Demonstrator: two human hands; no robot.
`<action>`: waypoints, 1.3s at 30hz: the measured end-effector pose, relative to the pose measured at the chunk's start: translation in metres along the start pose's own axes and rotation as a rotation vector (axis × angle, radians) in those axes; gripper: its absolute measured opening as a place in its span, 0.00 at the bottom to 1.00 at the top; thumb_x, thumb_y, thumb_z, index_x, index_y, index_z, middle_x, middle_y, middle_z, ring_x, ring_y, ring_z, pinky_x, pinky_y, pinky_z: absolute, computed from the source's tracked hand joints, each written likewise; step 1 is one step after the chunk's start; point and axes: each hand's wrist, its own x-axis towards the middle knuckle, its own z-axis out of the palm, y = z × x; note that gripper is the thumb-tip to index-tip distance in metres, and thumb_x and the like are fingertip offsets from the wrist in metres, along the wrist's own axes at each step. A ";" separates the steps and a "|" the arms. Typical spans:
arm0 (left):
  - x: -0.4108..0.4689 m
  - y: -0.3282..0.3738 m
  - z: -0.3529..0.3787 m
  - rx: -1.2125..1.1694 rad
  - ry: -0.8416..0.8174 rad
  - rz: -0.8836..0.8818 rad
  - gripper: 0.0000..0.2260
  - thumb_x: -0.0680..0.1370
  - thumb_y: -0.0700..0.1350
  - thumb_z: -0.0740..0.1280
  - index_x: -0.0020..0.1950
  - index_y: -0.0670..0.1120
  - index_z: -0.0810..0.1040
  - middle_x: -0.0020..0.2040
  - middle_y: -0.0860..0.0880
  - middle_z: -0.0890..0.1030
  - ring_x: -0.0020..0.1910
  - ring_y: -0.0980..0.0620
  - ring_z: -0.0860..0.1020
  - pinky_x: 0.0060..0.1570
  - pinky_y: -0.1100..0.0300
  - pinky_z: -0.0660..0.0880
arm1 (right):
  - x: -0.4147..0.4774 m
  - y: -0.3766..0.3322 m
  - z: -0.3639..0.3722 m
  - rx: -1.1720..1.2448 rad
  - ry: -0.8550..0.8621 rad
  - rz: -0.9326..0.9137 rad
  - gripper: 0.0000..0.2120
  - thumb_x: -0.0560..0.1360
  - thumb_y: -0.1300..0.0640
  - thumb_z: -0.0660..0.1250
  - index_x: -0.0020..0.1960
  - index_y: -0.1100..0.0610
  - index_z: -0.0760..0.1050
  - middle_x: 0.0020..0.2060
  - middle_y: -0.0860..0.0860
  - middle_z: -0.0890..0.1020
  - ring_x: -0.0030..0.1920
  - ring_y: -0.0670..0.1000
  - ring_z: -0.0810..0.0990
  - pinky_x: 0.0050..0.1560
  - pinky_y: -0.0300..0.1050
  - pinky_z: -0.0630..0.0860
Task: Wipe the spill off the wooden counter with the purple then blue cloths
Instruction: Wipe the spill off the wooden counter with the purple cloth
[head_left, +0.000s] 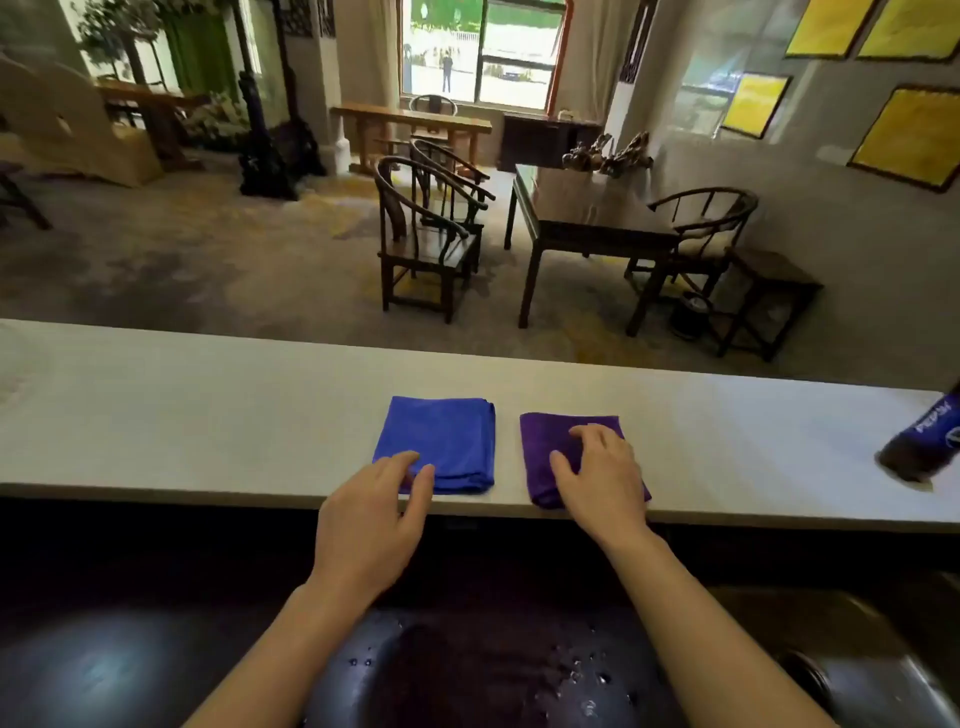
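Note:
Two folded cloths lie side by side on the pale upper ledge (208, 415). The blue cloth (447, 436) is on the left and the purple cloth (545, 441) on the right, at the ledge's near edge. My left hand (374, 519) reaches over the edge, its fingertips and thumb resting on the blue cloth's near-left corner. My right hand (602, 478) lies palm-down on the purple cloth, fingers spread and bent, covering its right half. Below the ledge, on the dark glossy wooden counter (130, 649), water drops of the spill (576, 675) glisten between my forearms.
A dark cola bottle (924, 441) stands tilted at the ledge's far right end. Beyond the ledge is a room with wooden chairs (426, 234) and a dark table (587, 213). A round dark object (805, 670) sits on the counter at lower right.

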 end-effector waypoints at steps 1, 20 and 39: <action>0.005 -0.005 0.004 -0.025 0.004 -0.009 0.18 0.80 0.58 0.58 0.57 0.49 0.81 0.44 0.56 0.84 0.41 0.56 0.82 0.37 0.59 0.77 | 0.009 0.003 0.005 -0.019 -0.066 0.040 0.25 0.78 0.44 0.63 0.72 0.53 0.67 0.73 0.53 0.68 0.73 0.54 0.64 0.71 0.56 0.66; 0.024 -0.014 0.022 -0.024 0.029 -0.060 0.17 0.81 0.56 0.58 0.60 0.48 0.79 0.46 0.53 0.84 0.42 0.52 0.82 0.39 0.58 0.75 | 0.043 0.024 0.033 -0.116 -0.180 0.321 0.46 0.71 0.29 0.62 0.78 0.53 0.50 0.78 0.60 0.49 0.75 0.66 0.54 0.73 0.63 0.56; -0.090 0.036 -0.001 -0.105 0.020 -0.070 0.13 0.80 0.57 0.62 0.60 0.52 0.79 0.41 0.59 0.80 0.37 0.60 0.79 0.38 0.66 0.74 | -0.121 0.090 -0.059 1.415 -0.439 0.477 0.16 0.68 0.65 0.76 0.55 0.61 0.81 0.53 0.59 0.85 0.51 0.58 0.85 0.48 0.49 0.83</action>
